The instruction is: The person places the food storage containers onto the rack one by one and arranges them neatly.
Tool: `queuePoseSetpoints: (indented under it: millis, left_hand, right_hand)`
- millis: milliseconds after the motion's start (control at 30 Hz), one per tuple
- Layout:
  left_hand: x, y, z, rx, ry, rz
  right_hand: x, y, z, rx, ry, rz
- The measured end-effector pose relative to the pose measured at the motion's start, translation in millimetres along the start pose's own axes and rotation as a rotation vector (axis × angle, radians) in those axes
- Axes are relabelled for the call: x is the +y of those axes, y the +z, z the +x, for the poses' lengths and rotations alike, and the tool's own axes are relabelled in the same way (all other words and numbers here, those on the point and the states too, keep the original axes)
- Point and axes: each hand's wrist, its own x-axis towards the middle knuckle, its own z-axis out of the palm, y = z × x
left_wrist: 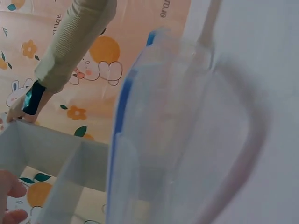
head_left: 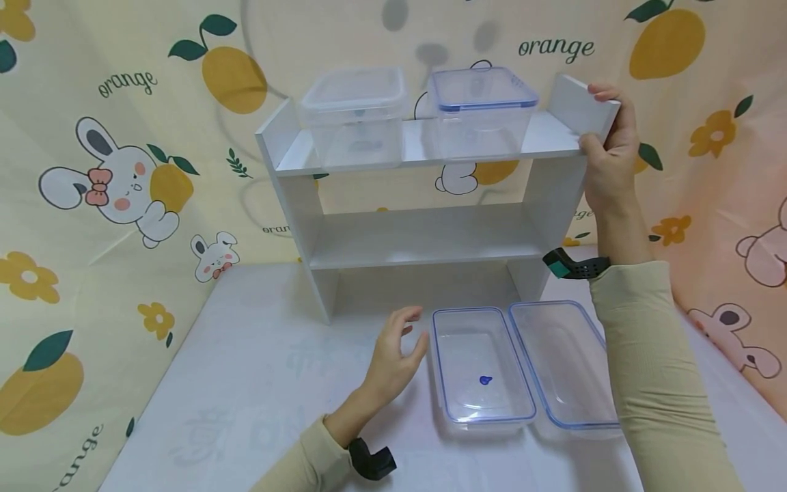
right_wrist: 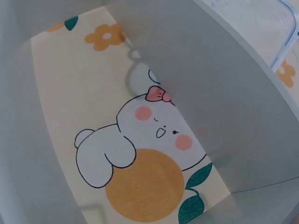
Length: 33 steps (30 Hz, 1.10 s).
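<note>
My right hand (head_left: 611, 154) grips the upright right end panel of a white shelf unit (head_left: 424, 236), thumb in front and fingers over its edge. The left hand (head_left: 393, 359) hovers with its fingers loosely bent, holding nothing, just left of a clear plastic food container (head_left: 451, 342) with a blue rim. In the left wrist view, a clear container (left_wrist: 154, 140) with a blue edge looms large and blurred beside the left fingers (left_wrist: 11, 186). The right wrist view looks into the grey-white shelf panels (right_wrist: 224, 93); the right hand itself is hidden there.
On the top board stand a clear container with a whitish lid (head_left: 356, 130) and one with a blue-edged lid (head_left: 482, 126). Another blue-rimmed container (head_left: 562, 362) sits on the white table (head_left: 246, 410), partly behind the right sleeve. A printed cloth (head_left: 203, 171) hangs behind.
</note>
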Motion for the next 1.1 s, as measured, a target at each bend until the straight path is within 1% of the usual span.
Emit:
queuePoseSetpoints:
  millis: [133,233,367,467,533,667,900,1000,1100]
  left_hand:
    - [-3.2,4.1,-5.1,-0.040,-0.132,-0.111]
    - [-7.2,6.1,-8.3,-0.053,-0.230,-0.167]
    - [-13.5,6.7,-12.0,-0.081,-0.347,-0.200]
    - [-17.0,6.1,-14.3,-0.119,-0.438,-0.227]
    - [-18.3,5.9,-15.6,-0.147,-0.484,-0.243]
    - [-20.4,7.4,-18.7,-0.197,-0.534,-0.276]
    - [-23.0,16.3,-28.0,-0.276,-0.594,-0.289]
    - [-23.9,20.2,-30.9,-0.289,-0.618,-0.315]
    - [-24.1,22.7,-31.3,-0.288,-0.638,-0.359]
  right_hand:
    - [-1,1,0,0.000,0.003,0.006]
    - [0,1,0,-0.001,0.005,0.006]
    - [0,1,0,-0.001,0.002,0.002]
    - [0,1,0,0.002,0.001,-0.001]
    - [0,1,0,0.003,0.003,0.000]
    - [-1,1,0,0.003,0.009,0.013]
    - [-1,1,-2,0.003,0.017,0.018]
    - [-1,1,-1,0.002,0.015,0.024]
    - [-2,2,0,0.002,0.014,0.030]
